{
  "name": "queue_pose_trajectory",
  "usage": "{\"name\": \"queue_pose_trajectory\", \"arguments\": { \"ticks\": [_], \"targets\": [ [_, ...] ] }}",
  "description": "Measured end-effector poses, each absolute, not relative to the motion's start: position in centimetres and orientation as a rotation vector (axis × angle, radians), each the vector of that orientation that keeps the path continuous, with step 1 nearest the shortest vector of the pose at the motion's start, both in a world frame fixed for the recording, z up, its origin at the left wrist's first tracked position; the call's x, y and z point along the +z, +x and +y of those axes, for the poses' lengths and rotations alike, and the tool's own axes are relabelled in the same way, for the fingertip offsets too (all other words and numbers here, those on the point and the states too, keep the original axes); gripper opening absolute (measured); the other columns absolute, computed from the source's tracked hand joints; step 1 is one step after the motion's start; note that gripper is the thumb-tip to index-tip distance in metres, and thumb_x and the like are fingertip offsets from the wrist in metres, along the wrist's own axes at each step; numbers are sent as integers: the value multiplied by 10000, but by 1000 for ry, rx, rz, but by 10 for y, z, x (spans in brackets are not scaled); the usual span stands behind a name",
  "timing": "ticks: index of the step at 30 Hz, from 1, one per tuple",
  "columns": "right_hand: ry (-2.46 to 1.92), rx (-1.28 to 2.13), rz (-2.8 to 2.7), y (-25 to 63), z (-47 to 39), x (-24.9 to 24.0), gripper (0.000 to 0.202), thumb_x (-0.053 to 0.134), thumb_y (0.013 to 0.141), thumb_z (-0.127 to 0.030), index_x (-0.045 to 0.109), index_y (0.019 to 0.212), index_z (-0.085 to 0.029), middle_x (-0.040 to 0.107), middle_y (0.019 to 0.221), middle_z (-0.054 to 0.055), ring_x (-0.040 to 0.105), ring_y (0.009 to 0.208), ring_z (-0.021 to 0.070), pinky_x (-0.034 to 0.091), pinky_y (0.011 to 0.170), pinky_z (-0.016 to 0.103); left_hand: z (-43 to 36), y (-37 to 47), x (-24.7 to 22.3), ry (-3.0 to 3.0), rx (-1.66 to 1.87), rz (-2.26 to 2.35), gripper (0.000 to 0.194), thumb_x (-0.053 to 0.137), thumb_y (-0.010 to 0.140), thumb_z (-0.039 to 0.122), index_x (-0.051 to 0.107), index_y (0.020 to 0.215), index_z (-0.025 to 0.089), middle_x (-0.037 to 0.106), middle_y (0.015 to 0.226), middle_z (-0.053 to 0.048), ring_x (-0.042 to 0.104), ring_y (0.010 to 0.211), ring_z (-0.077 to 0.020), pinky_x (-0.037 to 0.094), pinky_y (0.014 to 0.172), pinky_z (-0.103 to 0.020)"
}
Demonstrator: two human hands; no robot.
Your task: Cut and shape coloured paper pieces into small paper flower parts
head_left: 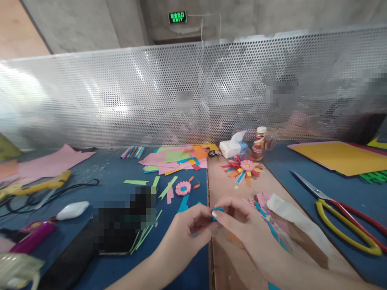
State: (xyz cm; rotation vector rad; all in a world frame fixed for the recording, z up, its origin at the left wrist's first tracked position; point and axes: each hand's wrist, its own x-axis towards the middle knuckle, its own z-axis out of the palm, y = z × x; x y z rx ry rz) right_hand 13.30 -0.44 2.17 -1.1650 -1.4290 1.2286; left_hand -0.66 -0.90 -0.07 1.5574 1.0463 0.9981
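My left hand (pixel 191 231) and my right hand (pixel 242 221) meet at the middle of the table, fingertips close together. Between them they pinch a small piece of blue paper (pixel 218 210), mostly hidden by the fingers. Just beyond my left hand lies a pink paper flower (pixel 183 188) with a blue centre. Farther back is a larger multicoloured paper flower (pixel 247 165) with a pink middle. Pink and blue paper scraps (pixel 262 199) sit next to my right hand. Green strips (pixel 167 187) lie to the left.
Scissors (pixel 325 197) with red and yellow handles lie open at the right. A black phone (pixel 121 237) is at the left, near a glue gun (pixel 39 187). At the back stand a tissue box (pixel 232 148), a bottle (pixel 259 144) and a paper pile (pixel 173 159), before a perforated metal screen (pixel 121 96).
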Motion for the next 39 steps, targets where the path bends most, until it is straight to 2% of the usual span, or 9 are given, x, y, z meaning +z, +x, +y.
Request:
{"name": "queue_pose_trajectory", "arguments": {
  "ticks": [6,11,14,18,26,32,39],
  "targets": [
    [-1148,1176,-1474,134,-5,22,61,567,674,-228,556,622,-199,471,600,-40,420,615,113,333,574,219,-9,-7,-2,1593,997,1049,62,518,752,229,539,775,176,600,740,-11,561,709,-136,443,668,-233],
    [-1150,1152,-1499,135,-2,19,52,568,684,-213,572,632,-204,496,620,-35,435,630,116,337,585,226,-10,-7,-2,1598,1001,1050,66,520,753,235,535,774,174,590,730,-7,562,704,-133,446,668,-230],
    [-1138,1188,-1479,135,0,16,21,583,680,-224,594,696,-215,538,669,-30,468,664,121,360,603,228,-10,-7,-1,1592,1007,1058,62,519,753,234,530,766,175,587,728,-5,563,708,-133,448,665,-225],
    [-1125,1218,-1488,135,1,14,119,595,678,-240,601,796,-224,579,754,-13,495,701,129,386,614,234,-12,-7,3,1588,1015,1059,52,510,758,225,518,746,176,578,726,1,559,716,-124,446,659,-205],
    [-1035,1059,-1659,139,-7,18,84,544,724,-192,552,805,-214,484,723,-25,466,654,106,392,602,220,-15,-9,3,1636,1062,1071,74,520,741,226,519,759,154,568,692,-6,556,673,-123,460,643,-214],
    [-968,975,-1771,144,-10,17,27,528,759,-200,548,770,-215,466,719,-21,469,670,107,386,620,230,-18,-9,-4,1814,1114,988,61,511,721,134,518,777,158,591,701,-3,582,640,-104,481,593,-170],
    [-957,959,-1756,144,-11,10,89,515,751,-224,552,680,-185,482,678,-2,473,639,117,389,584,243,-20,-12,-5,2006,1111,919,160,514,662,47,535,793,138,593,724,-28,603,647,-113,501,592,-170]
  ]
}}
